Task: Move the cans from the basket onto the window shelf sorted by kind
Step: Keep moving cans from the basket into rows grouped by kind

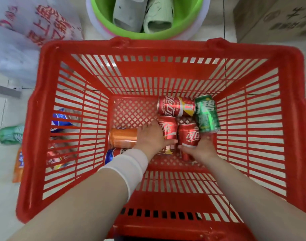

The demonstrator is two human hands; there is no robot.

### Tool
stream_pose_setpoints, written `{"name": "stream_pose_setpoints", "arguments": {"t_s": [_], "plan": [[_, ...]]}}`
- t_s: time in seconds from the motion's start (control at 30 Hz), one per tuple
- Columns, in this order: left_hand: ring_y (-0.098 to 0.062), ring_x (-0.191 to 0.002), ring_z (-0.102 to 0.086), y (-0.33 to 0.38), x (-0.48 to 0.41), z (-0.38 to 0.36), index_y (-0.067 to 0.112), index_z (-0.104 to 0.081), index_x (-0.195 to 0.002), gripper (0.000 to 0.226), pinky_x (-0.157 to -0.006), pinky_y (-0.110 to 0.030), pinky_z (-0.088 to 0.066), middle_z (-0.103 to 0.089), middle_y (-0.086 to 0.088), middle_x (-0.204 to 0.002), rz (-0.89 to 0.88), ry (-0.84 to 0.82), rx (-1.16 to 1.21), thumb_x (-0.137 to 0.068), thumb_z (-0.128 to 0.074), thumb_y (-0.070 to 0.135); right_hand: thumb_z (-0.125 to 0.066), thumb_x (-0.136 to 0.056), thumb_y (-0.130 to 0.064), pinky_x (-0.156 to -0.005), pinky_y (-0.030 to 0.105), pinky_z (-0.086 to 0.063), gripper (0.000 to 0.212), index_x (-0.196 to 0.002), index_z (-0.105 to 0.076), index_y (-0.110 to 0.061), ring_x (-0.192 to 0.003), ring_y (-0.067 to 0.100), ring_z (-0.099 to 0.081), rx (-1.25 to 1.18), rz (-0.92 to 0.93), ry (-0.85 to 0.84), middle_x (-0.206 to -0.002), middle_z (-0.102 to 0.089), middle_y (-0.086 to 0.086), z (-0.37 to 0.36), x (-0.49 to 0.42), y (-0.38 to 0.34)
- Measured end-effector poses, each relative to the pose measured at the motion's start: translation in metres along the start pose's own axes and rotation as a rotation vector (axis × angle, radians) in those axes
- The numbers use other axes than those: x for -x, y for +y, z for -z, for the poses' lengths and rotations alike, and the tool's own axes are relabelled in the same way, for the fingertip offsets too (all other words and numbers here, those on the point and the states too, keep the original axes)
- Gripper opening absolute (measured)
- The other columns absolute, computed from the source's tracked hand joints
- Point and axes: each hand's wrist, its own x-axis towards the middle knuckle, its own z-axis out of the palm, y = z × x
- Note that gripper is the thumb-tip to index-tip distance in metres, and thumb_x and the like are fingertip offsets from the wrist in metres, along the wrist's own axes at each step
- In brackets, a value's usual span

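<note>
A red plastic basket [166, 49] fills the view, with several cans lying on its floor. My left hand [151, 136] wraps around a red cola can [168, 129]. Beside it, my right hand [202, 148] closes on another red cola can [189, 135] from below. A third red cola can [176, 106] lies crosswise behind them. To its right lies a green can [207, 113]. An orange can [122, 137] and a blue can [114, 153] rest at the left, partly hidden by my left wrist. The window shelf is not in view.
Behind the basket stands a green basin [103, 16] holding slippers. A white printed bag [27, 32] is at the far left, a cardboard box [279, 18] at the far right. Packets and a green bottle [10, 134] lie on the tiled floor left of the basket.
</note>
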Motion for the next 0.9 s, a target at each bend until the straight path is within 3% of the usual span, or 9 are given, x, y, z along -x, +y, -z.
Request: {"name": "stream_pose_setpoints", "arguments": {"t_s": [0.1,0.23,0.43,0.53,0.57,0.63,0.73,0.83,0.9], "plan": [[-0.030,-0.129,-0.039,0.004,-0.005,-0.005,0.012,-0.030,-0.138,0.106,-0.108,-0.043,-0.026,-0.045,-0.008,-0.138,0.029,0.028,0.055,-0.059,-0.065,0.072,-0.083,-0.063,-0.038,-0.099,0.033,-0.042,0.079,-0.128,-0.048,-0.010,-0.118,0.026,-0.053,0.049,-0.052,-0.037,-0.127,-0.056,0.011,0.002,-0.003,0.003],[-0.031,-0.124,-0.042,0.009,-0.009,-0.005,0.010,-0.043,-0.129,0.094,-0.105,-0.042,-0.026,-0.050,-0.010,-0.131,0.064,-0.035,-0.052,-0.060,-0.065,0.070,-0.080,-0.061,-0.047,-0.105,0.036,-0.038,0.088,-0.132,-0.042,-0.013,-0.123,0.025,-0.048,0.114,-0.129,-0.103,-0.132,-0.052,0.009,0.010,-0.002,0.010],[-0.024,-0.108,-0.056,0.001,0.001,0.014,0.016,-0.055,-0.114,0.074,-0.095,-0.035,-0.043,-0.062,-0.002,-0.113,-0.003,-0.096,0.042,-0.059,-0.070,0.063,-0.084,-0.063,-0.025,-0.088,0.035,-0.051,0.066,-0.118,-0.050,-0.013,-0.098,0.023,-0.060,-0.245,-0.209,-0.219,-0.107,-0.060,0.006,0.023,0.022,0.017],[-0.017,-0.092,-0.064,-0.005,0.029,0.031,0.027,-0.062,-0.092,0.045,-0.087,-0.033,-0.050,-0.069,0.003,-0.096,-0.087,-0.170,0.351,-0.055,-0.079,0.046,-0.080,-0.069,-0.021,-0.055,0.016,-0.049,0.040,-0.099,-0.054,-0.014,-0.079,0.016,-0.060,-0.329,-0.173,-0.261,-0.091,-0.062,0.004,0.041,0.056,0.006],[-0.016,-0.091,-0.064,-0.008,0.042,0.039,0.028,-0.061,-0.090,0.042,-0.088,-0.034,-0.051,-0.069,0.003,-0.094,-0.088,-0.221,0.441,-0.055,-0.081,0.040,-0.079,-0.071,-0.021,-0.049,0.016,-0.046,0.037,-0.096,-0.053,-0.013,-0.075,0.013,-0.058,-0.367,-0.160,-0.265,-0.086,-0.060,0.002,0.049,0.070,0.002],[-0.015,-0.093,-0.064,-0.008,0.079,0.061,0.027,-0.060,-0.096,0.043,-0.087,-0.030,-0.050,-0.069,0.004,-0.096,-0.090,-0.311,0.533,-0.060,-0.081,0.035,-0.079,-0.071,-0.027,-0.055,0.020,-0.042,0.040,-0.098,-0.053,-0.012,-0.074,0.009,-0.055,-0.415,-0.126,-0.241,-0.083,-0.058,-0.003,0.064,0.103,-0.006],[-0.012,-0.094,-0.063,-0.004,0.153,0.097,0.023,-0.053,-0.112,0.054,-0.086,-0.028,-0.050,-0.066,0.003,-0.103,-0.027,-0.373,0.704,-0.066,-0.079,0.032,-0.077,-0.073,-0.029,-0.078,0.025,-0.043,0.040,-0.099,-0.049,-0.020,-0.078,0.007,-0.055,-0.533,-0.085,-0.195,-0.087,-0.059,-0.008,0.088,0.171,-0.024],[-0.017,-0.091,-0.065,0.001,0.241,0.134,0.026,-0.051,-0.105,0.058,-0.085,-0.034,-0.052,-0.066,-0.002,-0.102,0.057,-0.393,0.960,-0.053,-0.077,0.035,-0.080,-0.068,-0.029,-0.083,0.031,-0.050,0.044,-0.104,-0.055,-0.022,-0.088,0.015,-0.065,-0.675,-0.073,-0.129,-0.100,-0.066,0.000,0.106,0.251,-0.035],[-0.018,-0.086,-0.064,0.005,0.301,0.156,0.024,-0.051,-0.100,0.044,-0.082,-0.033,-0.052,-0.065,-0.005,-0.101,0.102,-0.373,1.085,-0.065,-0.077,0.025,-0.082,-0.062,-0.033,-0.088,0.037,-0.051,0.060,-0.113,-0.053,-0.019,-0.093,0.020,-0.065,-0.761,-0.104,-0.111,-0.104,-0.066,0.003,0.120,0.312,-0.043]]}}
